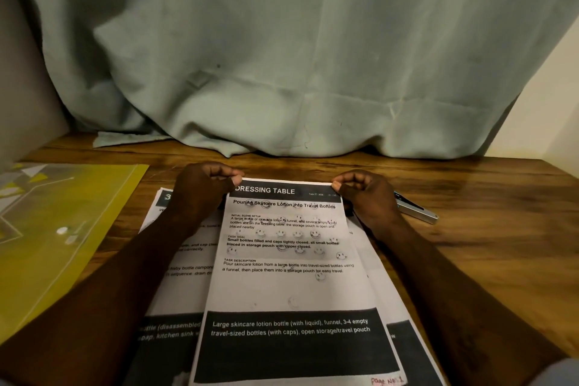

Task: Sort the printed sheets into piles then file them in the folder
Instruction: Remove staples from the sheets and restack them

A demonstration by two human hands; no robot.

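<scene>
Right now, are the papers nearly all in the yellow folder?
Not yet. Nothing looks finished: I see no separate piles. In hand: the left hand and right hand pinch the top corners of the top sheet, headed DRESSING TABLE, above the other sheets fanned underneath. Left: sorting these into piles and filing them; the yellow folder lies flat to the left of the papers.

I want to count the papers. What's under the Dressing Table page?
Other printed sheets stick out on both sides beneath that page. Their number and most of their text are covered.
</scene>
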